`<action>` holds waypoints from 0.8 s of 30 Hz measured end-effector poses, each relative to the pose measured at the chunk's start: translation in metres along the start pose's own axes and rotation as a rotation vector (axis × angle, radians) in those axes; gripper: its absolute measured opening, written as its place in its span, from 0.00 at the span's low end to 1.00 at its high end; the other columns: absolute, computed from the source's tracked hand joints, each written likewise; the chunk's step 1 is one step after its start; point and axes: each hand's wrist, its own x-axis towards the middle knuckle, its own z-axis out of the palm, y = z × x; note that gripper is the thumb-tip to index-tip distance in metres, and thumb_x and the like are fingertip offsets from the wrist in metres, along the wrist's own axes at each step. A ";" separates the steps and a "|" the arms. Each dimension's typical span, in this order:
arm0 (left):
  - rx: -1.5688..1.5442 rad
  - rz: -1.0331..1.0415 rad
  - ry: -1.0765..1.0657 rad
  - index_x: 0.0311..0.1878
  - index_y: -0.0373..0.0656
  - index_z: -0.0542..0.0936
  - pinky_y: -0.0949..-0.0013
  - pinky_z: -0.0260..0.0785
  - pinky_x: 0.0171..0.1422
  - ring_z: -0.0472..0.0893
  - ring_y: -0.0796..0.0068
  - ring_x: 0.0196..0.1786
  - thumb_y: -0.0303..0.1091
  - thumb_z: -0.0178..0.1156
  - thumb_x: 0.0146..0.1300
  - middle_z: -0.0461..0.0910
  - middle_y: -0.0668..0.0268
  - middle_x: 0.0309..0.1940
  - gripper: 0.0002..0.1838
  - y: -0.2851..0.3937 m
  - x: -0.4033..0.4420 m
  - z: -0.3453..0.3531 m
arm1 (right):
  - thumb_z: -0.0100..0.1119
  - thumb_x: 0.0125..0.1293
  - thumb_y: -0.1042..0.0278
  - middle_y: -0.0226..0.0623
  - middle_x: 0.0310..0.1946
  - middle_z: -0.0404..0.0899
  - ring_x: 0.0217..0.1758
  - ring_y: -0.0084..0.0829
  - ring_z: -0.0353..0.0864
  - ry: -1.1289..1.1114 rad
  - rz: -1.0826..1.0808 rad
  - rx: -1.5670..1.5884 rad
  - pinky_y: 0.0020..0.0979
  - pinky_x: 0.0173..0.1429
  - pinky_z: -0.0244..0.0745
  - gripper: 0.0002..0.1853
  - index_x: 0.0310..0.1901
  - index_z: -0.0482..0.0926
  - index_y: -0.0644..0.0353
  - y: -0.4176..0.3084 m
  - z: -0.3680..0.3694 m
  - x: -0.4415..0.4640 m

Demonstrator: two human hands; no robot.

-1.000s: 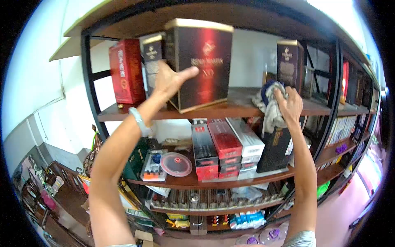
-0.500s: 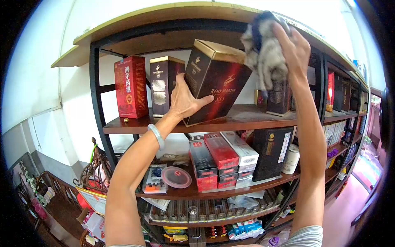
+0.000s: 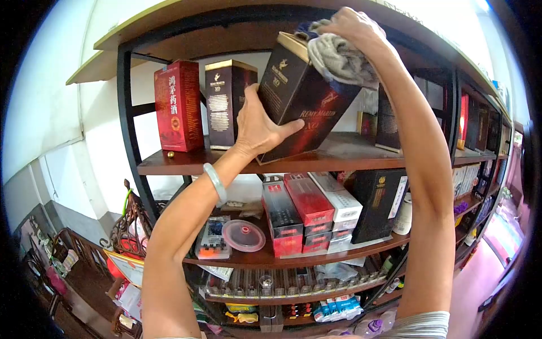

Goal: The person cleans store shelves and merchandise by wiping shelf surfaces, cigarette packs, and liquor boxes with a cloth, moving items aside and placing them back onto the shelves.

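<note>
A dark Rémy Martin XO box [image 3: 299,101] with a gold top leans to the right on the upper shelf [image 3: 226,161]. My left hand [image 3: 262,127] grips its lower left side, the thumb lying across the front. A pale bangle [image 3: 215,183] circles that wrist. In my right hand [image 3: 353,25] is a bunched grey and navy cloth [image 3: 341,59], pressed on the box's top right part. To the left stand a second Rémy Martin box [image 3: 230,101] and a red box with Chinese lettering [image 3: 178,107]. The fingertips of my left hand are partly hidden.
Cigarette cartons [image 3: 307,198], a tall black box [image 3: 378,203] and a round lid [image 3: 243,235] sit on the shelf below. Another dark box [image 3: 387,121] stands to the right. A small gold ball [image 3: 170,154] lies near the front edge. Black metal posts [image 3: 131,113] frame the shelves.
My right hand has brought the cloth left and down onto the box's top. The Rémy Martin box, still held by my left hand, leans a little further right.
</note>
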 end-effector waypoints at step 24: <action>0.069 -0.196 0.394 0.49 0.22 0.61 0.68 0.65 0.53 0.74 0.63 0.43 0.49 0.74 0.39 0.72 0.51 0.42 0.45 -0.027 -0.013 0.006 | 0.57 0.56 0.45 0.52 0.21 0.78 0.27 0.43 0.80 0.387 0.528 0.586 0.41 0.34 0.73 0.27 0.25 0.79 0.70 -0.012 0.061 -0.120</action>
